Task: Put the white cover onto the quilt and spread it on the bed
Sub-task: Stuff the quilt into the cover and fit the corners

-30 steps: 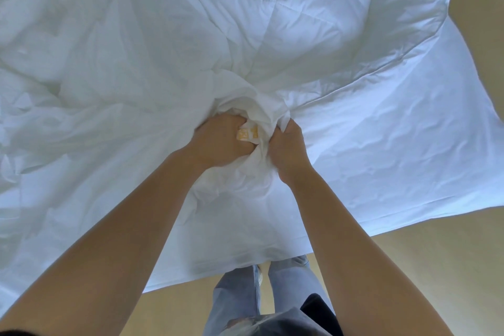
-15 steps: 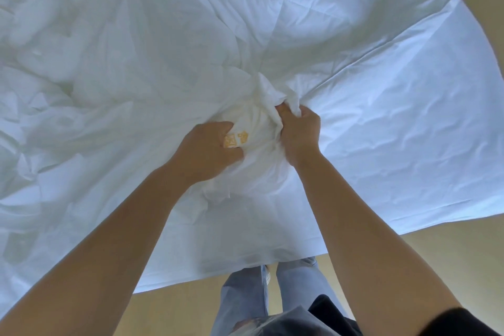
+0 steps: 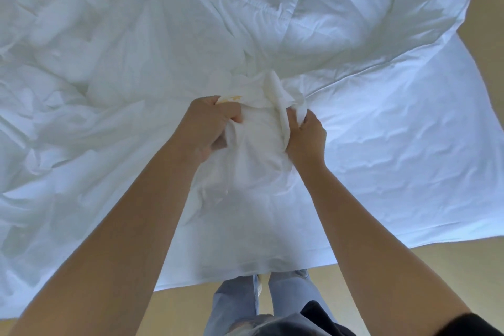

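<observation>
A crumpled white cover [image 3: 95, 95] lies over the left and middle of the bed. The puffy white quilt [image 3: 327, 16] lies at the back right, its corner drawn into a bunch at the centre. My left hand [image 3: 210, 128] grips bunched white fabric beside a small yellow mark [image 3: 231, 98]. My right hand [image 3: 306, 135] pinches a folded white corner [image 3: 278, 95] that sticks up between my hands. Which layer each hand holds I cannot tell.
A smooth white sheet [image 3: 409, 150] covers the bed at the right, ending in an edge near me. Beige floor [image 3: 409, 267] shows below and to the right. My legs in light jeans [image 3: 259, 300] stand against the bed's near edge.
Both hands have shifted a little away from me and spread apart. The yellow mark now peeks out above my left hand. The white corner stands taller between my hands.
</observation>
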Demonstrator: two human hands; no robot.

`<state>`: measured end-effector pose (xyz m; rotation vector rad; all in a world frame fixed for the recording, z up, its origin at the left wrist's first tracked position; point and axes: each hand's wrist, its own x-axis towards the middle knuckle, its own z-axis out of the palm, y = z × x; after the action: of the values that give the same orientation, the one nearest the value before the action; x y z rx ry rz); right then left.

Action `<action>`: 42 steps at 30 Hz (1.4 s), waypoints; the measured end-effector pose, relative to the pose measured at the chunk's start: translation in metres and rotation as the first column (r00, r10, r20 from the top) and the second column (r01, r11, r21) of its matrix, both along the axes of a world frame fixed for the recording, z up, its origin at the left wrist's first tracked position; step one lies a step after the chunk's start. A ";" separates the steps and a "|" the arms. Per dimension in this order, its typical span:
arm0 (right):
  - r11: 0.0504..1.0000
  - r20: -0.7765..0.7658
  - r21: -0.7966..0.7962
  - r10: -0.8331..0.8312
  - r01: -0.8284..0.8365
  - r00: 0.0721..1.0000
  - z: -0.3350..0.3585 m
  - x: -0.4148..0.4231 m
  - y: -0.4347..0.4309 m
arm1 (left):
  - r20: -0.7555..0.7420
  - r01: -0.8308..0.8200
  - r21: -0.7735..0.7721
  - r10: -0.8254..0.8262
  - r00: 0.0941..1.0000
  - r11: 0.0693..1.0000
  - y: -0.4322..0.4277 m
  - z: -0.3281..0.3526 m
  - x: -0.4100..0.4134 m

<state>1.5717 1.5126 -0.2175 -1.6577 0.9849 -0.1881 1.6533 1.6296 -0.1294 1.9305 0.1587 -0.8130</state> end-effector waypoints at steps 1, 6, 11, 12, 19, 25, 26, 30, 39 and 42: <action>0.996 -0.058 -0.091 0.008 -0.014 0.998 0.004 0.002 0.003 | -0.029 0.000 -0.006 0.000 1.000 1.000 -0.002 -0.001 0.001; 0.811 0.105 -0.581 0.162 -0.072 0.981 0.014 -0.005 0.043 | 0.041 0.097 0.103 -0.101 0.994 0.990 -0.004 -0.021 0.002; 0.773 -0.167 -0.468 0.398 -0.427 0.902 -0.013 -0.016 0.055 | 0.134 0.146 0.107 -0.160 0.978 0.983 0.011 -0.039 0.012; 0.759 -0.195 -0.471 0.407 -0.449 0.893 -0.018 -0.015 0.052 | 0.113 0.172 0.069 -0.179 0.977 0.983 0.014 -0.041 0.011; 0.905 -0.102 -0.354 0.213 -0.236 0.972 -0.015 -0.011 0.042 | 0.431 0.336 0.251 -0.415 0.801 0.908 0.043 -0.067 -0.002; 0.863 -0.081 -0.478 0.142 -0.163 0.987 -0.011 -0.012 0.052 | 0.367 0.476 0.425 -0.627 0.687 0.770 0.029 -0.034 0.027; 0.844 -0.064 -0.512 0.145 -0.157 0.987 -0.013 -0.011 0.055 | 0.329 0.514 0.396 -0.640 0.694 0.761 0.023 -0.029 0.033; 0.801 -0.062 -0.580 0.136 -0.146 0.989 -0.022 -0.007 0.059 | -0.113 0.572 0.007 -0.568 0.815 0.820 0.006 -0.022 0.048; 0.747 -0.059 -0.652 0.121 -0.130 0.991 -0.030 -0.005 0.061 | -0.043 0.488 -0.222 -0.509 0.860 0.844 0.016 -0.064 0.042; 0.771 -0.070 -0.619 0.132 -0.147 0.989 -0.032 -0.006 0.059 | 0.113 0.435 -0.255 -0.420 0.901 0.864 0.004 -0.068 0.028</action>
<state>1.5654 1.5718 -0.2499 -2.3403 0.8544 -0.4341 1.6809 1.6339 -0.1976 1.7384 -0.4152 -1.0122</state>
